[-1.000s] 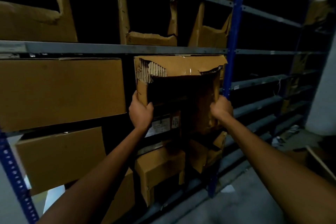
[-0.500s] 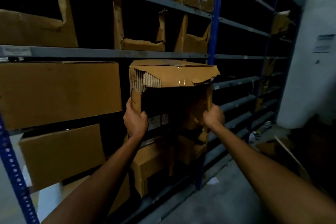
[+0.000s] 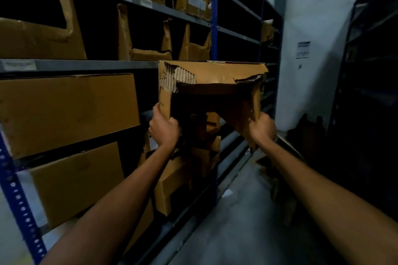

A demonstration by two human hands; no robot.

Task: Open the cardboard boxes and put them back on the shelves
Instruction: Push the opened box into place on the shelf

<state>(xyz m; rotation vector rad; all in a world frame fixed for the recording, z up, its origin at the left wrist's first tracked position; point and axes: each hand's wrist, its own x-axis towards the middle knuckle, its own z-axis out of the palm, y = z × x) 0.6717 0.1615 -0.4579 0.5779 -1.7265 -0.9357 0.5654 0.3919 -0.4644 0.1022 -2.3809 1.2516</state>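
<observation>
I hold a torn brown cardboard box (image 3: 213, 74) in the air in front of the metal shelves (image 3: 86, 65), its open front facing me and its dark inside showing. My left hand (image 3: 164, 129) grips the box's lower left edge. My right hand (image 3: 263, 128) grips the torn lower right side flap. Ripped corrugation shows at the box's upper left corner. The box sits level with the middle shelf rail and partly out past the blue upright (image 3: 213, 17).
Two closed boxes (image 3: 66, 112) (image 3: 75, 180) fill the shelves at left. Cut-open boxes (image 3: 148, 51) stand on the shelf above. Torn cardboard (image 3: 183, 178) hangs low on the rack beneath the held box. A grey concrete aisle (image 3: 237, 221) runs right, with dark shelving (image 3: 370, 92) beyond.
The box has come out from the shelf bay and to the right in the view, still gripped by both hands. The view has swung right, showing more of the aisle and white wall.
</observation>
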